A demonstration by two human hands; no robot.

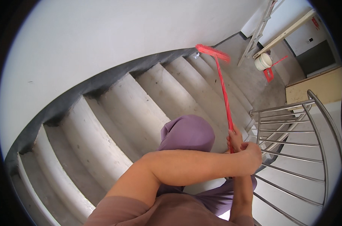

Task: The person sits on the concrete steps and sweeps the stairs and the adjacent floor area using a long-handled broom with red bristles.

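A red broom stretches away from me over the concrete stairs (156, 93). Its bristled head (211, 52) is near the lower steps at the wall side, and motion blurs one end; whether it touches a step I cannot tell. My right hand (236, 139) grips the red broom handle (224, 90). Crossing over my right forearm, my left hand (251, 158) is curled around the handle's upper end, most of its fingers hidden. A small shiny scrap (196, 54) lies on a step close to the broom head. My knee in purple trousers (189, 134) covers part of the stairs.
Stainless steel railing (289, 145) runs close by on the right, and a white wall (117, 34) bounds the left. On the landing below are a ladder (257, 35), a long wooden beam (286, 32), a white bucket (263, 62) and a red dustpan (268, 75).
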